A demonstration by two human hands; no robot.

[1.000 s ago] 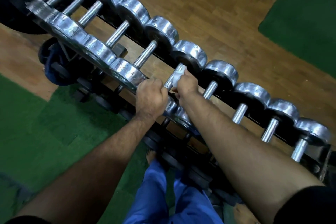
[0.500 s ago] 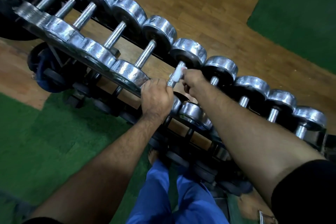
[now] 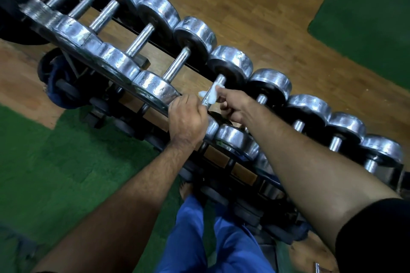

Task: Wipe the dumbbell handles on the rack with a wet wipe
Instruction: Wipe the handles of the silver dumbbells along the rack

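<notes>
I am looking down over a wooden floor (image 3: 255,2) with green mats (image 3: 55,162) lying on it. A long black rack (image 3: 244,175) is running diagonally across the view, carrying a row of chrome dumbbells (image 3: 155,13) side by side on its top tier, with dark weights sitting on the tiers below. Blue trousers (image 3: 210,239) are showing at the bottom edge. My left hand (image 3: 187,117) is clenching round the near end of one dumbbell handle (image 3: 214,90), knuckles up, just beside the near chrome head. My right hand (image 3: 235,104) is reaching in from the other side, pinching a white wet wipe (image 3: 209,93) — the wipe is wrapping partway round that same handle, near its middle, with a corner sticking out toward the left. Bare metal is showing on the handle beyond the wipe, up to the far head.
</notes>
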